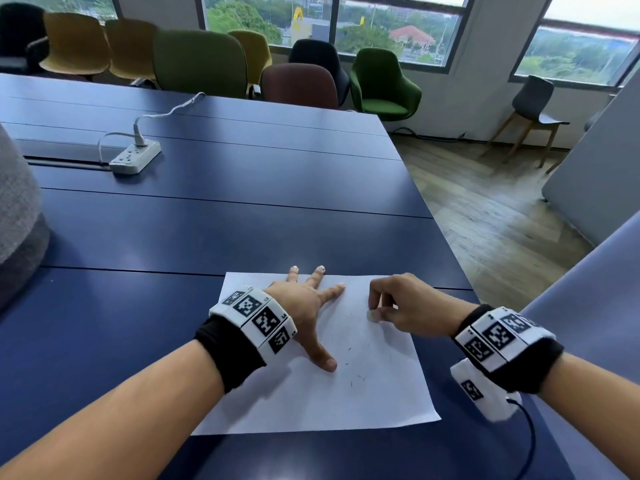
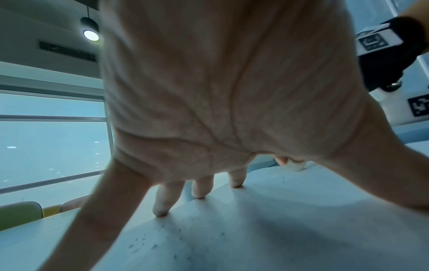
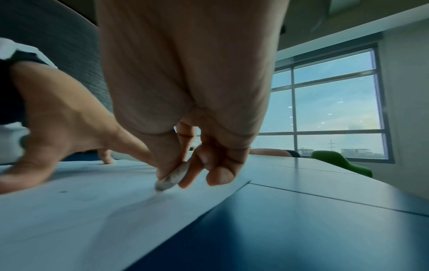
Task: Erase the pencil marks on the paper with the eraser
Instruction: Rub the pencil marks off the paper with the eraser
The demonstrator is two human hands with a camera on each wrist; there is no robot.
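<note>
Eraser (image 3: 171, 178) edge meets paper (image 3: 69, 210) only in right-wrist view.

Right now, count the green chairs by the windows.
2: a large olive-green chair behind the table's far edge, and a bright green armchair on the floor right of it. Others may be hidden.

Between the left hand (image 1: 304, 306) and right hand (image 1: 401, 306) lies a narrow strip of bare paper (image 1: 367, 386). Beyond both hands the surface (image 1: 242, 230) runs open; a power strip (image 1: 135, 156) sits far off, left of the left hand.
</note>
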